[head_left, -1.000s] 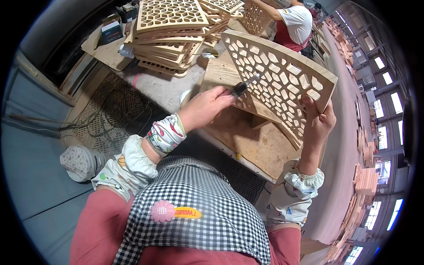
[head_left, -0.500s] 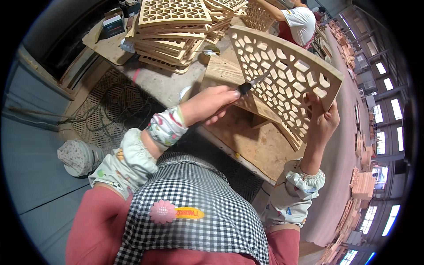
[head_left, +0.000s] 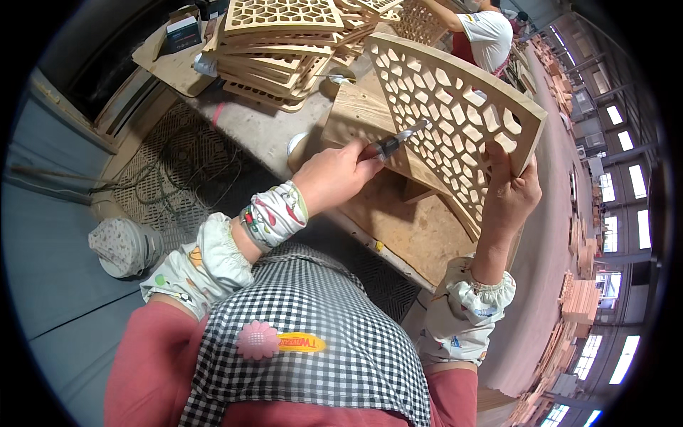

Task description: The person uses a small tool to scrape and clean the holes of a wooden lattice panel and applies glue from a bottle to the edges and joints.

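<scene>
Bench [head_left: 249, 128] lies below your left hand [head_left: 336, 174], clamped round a tool [head_left: 388, 146]. Right hand [head_left: 514, 193] clamps the panel [head_left: 462, 66]: likely stiff, brittle; hold its edge.

Pale tan on the panel [head_left: 457, 107], with an irregular, many-sided openwork pattern; black on the tool [head_left: 384, 148], silvery on its blade [head_left: 414, 130]. Black-and-white gingham on the apron [head_left: 324, 306], pink on its flower [head_left: 257, 340], yellow on its patch [head_left: 302, 342]. Dull red on the sleeves [head_left: 153, 356]; white with multicoloured prints on the cuffs [head_left: 203, 262]. Tan geometric lattice on the stack [head_left: 274, 51]. Grey on the counter [head_left: 260, 132].
</scene>
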